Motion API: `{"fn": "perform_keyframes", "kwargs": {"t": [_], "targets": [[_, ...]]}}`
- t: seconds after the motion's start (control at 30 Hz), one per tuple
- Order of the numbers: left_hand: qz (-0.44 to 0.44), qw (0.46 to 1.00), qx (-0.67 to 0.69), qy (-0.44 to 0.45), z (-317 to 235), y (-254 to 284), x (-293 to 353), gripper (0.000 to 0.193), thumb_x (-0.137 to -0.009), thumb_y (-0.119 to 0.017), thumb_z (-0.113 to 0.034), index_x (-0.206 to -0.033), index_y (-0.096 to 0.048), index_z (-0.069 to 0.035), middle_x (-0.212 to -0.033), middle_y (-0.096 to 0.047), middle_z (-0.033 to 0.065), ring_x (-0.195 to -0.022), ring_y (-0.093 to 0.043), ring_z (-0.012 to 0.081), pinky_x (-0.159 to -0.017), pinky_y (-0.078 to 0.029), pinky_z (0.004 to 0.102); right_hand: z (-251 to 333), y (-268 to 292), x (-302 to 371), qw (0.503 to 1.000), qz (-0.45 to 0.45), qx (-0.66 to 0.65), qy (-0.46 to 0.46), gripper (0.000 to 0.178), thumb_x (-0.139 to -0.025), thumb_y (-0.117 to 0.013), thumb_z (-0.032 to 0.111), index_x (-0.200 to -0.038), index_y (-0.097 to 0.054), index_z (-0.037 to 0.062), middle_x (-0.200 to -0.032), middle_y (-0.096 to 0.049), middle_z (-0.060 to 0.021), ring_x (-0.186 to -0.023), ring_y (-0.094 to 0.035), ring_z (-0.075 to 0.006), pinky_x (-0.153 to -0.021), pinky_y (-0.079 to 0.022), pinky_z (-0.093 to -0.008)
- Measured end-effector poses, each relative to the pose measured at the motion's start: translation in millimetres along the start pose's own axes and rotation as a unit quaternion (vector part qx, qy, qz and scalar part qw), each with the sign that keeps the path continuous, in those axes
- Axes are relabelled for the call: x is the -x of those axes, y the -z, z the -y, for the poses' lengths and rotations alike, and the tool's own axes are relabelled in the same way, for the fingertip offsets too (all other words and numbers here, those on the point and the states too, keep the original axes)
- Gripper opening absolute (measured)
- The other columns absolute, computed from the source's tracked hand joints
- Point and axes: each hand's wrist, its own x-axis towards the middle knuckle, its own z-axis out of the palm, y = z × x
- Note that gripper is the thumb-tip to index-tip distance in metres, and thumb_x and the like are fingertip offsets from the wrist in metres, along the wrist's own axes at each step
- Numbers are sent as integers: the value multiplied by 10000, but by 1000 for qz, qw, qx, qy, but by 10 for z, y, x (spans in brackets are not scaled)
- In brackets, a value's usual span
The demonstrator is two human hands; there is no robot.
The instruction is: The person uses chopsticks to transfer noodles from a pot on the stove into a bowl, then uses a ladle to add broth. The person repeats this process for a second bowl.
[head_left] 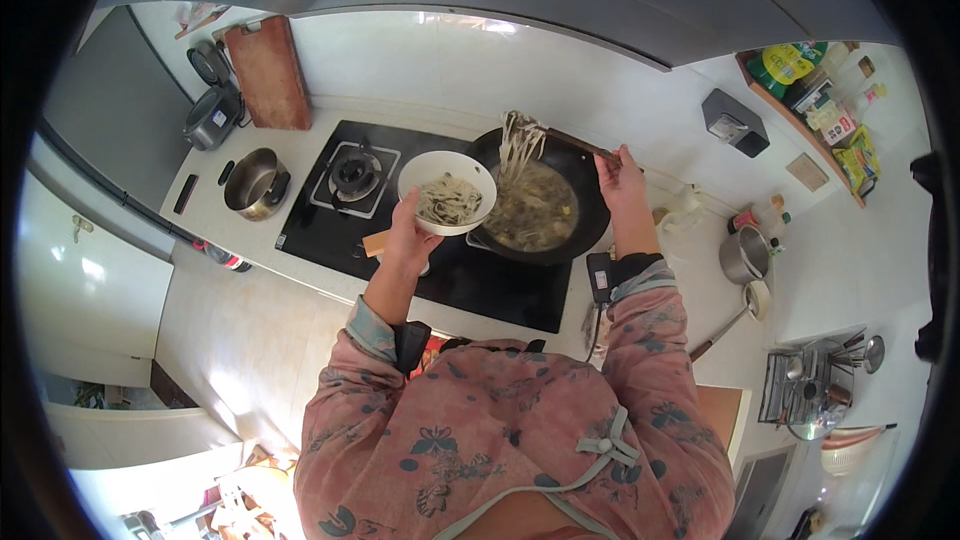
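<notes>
My left hand [404, 238] is closed on the near side of a white bowl [448, 161], held just left of the wok. Pale noodles [450, 202] lie inside the bowl. In my right hand [622, 182] are brown chopsticks [582, 144], slanting over the wok's far side. A bundle of long noodles [518, 148] hangs from their tips above the pot. The dark wok [592, 190] sits on the right of the black gas hob [400, 262] and holds cloudy broth with noodles [538, 212]. The wooden wok handle [376, 243] shows partly behind my left wrist.
Left of the hob stand a steel pot [256, 186], a rice cooker [212, 118] and a wooden cutting board [272, 75]. On the right counter are another pot [744, 254] and a ladle [722, 332]. A shelf [800, 125] with packets and a utensil rack [795, 387] are farther right.
</notes>
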Motion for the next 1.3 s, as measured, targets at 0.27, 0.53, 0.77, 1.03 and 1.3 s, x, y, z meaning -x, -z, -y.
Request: {"fn": "perform_keyframes", "kwargs": {"t": [0.27, 0.53, 0.77, 1.03, 1.3], "targets": [[-31, 993, -74, 87, 205, -260, -231, 516, -806, -583, -452, -1206, -455, -152, -1150, -525, 44, -1017, -512, 182, -883, -375, 393, 624, -434, 212, 997, 34, 12, 65, 195, -891, -549, 160, -809, -508, -12, -762, -544, -105, -725, -588, -224, -749, -561, -379], [0, 982, -120, 144, 270, -673, -281, 497, -811, -581, -470, -1186, -456, -169, -1105, -508, 30, -983, -490, 169, -841, -374, 369, 1161, -922, 464, 989, 89, 18, 114, 150, -888, -545, 125, -833, -505, -8, -789, -543, -96, -745, -591, -234, -788, -555, -393], [51, 986, -61, 148, 414, -774, -457, 418, -831, -574, -431, -1136, -489, -158, -1059, -572, 13, -893, -564, 168, -733, -449, 362, 1373, -1186, 759, 982, 154, 11, 112, 130, -878, -564, 116, -815, -531, 7, -750, -555, -64, -743, -585, -183, -811, -544, -346], [105, 987, 36, 113, 476, -768, -440, 565, -843, -580, -414, -1276, -389, -105, -1223, -491, 72, -1107, -501, 245, -911, -438, 401, 987, -1011, 979, 910, 212, 332, 131, 198, -888, -557, 247, -859, -568, 52, -797, -596, -63, -737, -602, -149, -673, -547, -293], [73, 996, 33, 49, 197, -571, -246, 585, -821, -580, -450, -1273, -393, -131, -1259, -460, 70, -1162, -447, 232, -946, -384, 429, 1128, -501, 786, 815, 124, 499, 266, 248, -848, -597, 286, -862, -618, 39, -745, -613, -54, -702, -599, -125, -631, -494, -270]]}}
